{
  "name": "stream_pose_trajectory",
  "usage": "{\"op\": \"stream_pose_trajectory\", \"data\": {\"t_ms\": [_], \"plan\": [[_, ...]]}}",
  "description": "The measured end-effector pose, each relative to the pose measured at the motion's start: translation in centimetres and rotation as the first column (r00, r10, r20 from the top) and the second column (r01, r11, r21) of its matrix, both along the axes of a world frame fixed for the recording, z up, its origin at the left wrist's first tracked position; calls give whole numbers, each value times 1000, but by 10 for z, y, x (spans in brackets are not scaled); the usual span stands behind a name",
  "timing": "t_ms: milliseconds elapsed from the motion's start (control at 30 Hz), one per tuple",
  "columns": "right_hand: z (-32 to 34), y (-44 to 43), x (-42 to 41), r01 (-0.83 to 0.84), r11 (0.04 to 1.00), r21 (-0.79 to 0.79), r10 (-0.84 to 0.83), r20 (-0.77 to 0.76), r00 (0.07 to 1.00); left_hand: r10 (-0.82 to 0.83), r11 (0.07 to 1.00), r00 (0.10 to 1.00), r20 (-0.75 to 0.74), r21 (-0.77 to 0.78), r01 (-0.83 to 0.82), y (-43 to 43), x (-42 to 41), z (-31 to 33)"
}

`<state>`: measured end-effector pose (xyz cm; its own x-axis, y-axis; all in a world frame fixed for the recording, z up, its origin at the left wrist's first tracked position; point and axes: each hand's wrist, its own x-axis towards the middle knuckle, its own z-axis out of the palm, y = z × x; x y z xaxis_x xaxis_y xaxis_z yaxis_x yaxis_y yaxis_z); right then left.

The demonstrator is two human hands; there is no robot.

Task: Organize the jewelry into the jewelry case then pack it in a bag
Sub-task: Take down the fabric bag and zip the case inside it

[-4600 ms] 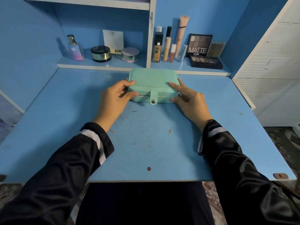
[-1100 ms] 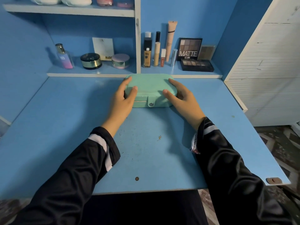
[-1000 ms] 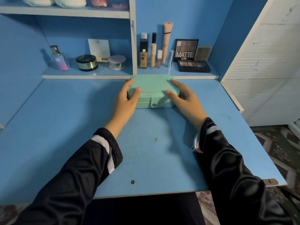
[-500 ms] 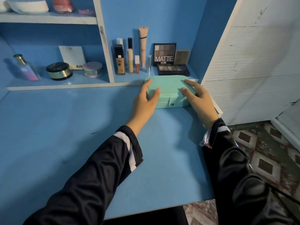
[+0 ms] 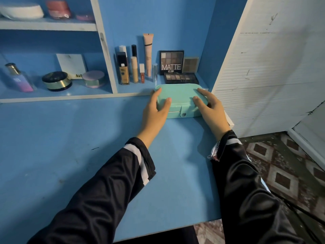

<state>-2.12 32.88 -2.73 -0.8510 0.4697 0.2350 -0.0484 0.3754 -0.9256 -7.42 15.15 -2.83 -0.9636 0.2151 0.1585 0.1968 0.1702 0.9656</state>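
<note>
The mint-green jewelry case [image 5: 181, 95] is closed, its snap tab fastened at the front. It stands on the blue desk [image 5: 88, 147] at the back right, just in front of the lower shelf's edge. My left hand [image 5: 153, 113] grips its left end, thumb on the lid and fingers along the side. My right hand [image 5: 212, 111] grips the right end the same way. Both forearms in black sleeves stretch across the desk toward it.
Behind the case, the shelf holds eyeshadow palettes [image 5: 181, 78], foundation and concealer tubes [image 5: 134, 71], round compacts [image 5: 57, 81] and a perfume bottle [image 5: 18, 78]. A white slatted panel [image 5: 263, 76] rises just right of the desk. Patterned floor tiles [image 5: 281, 164] show beyond the desk's right edge.
With both hands holding it, the case has slid from the desk's middle to the right, and now sits near the right edge. The view has turned right with it.
</note>
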Motion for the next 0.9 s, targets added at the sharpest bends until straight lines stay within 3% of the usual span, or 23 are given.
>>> {"op": "stream_pose_trajectory", "data": {"t_ms": [167, 367, 533, 767, 900], "plan": [[3, -8, 2, 116, 980, 163, -112, -39, 993, -18, 1000, 1000, -25, 4, 18, -5, 2, 1], [18, -32, 0, 251, 931, 266, -185, -248, 951, 55, 998, 964, -261, 25, -50, -31, -5, 13], [58, -75, -21, 183, 908, 377, -32, -374, 927, 185, 983, 829, -528, 116, -145, -64, -21, 55], [150, -154, -61, 32, 881, 472, 207, -446, 871, 265, 959, 577, -772, 149, -240, -131, -43, 148], [203, -196, -82, 16, 882, 471, 270, -534, 801, 307, 936, 463, -832, 177, -303, -179, -57, 200]]}}
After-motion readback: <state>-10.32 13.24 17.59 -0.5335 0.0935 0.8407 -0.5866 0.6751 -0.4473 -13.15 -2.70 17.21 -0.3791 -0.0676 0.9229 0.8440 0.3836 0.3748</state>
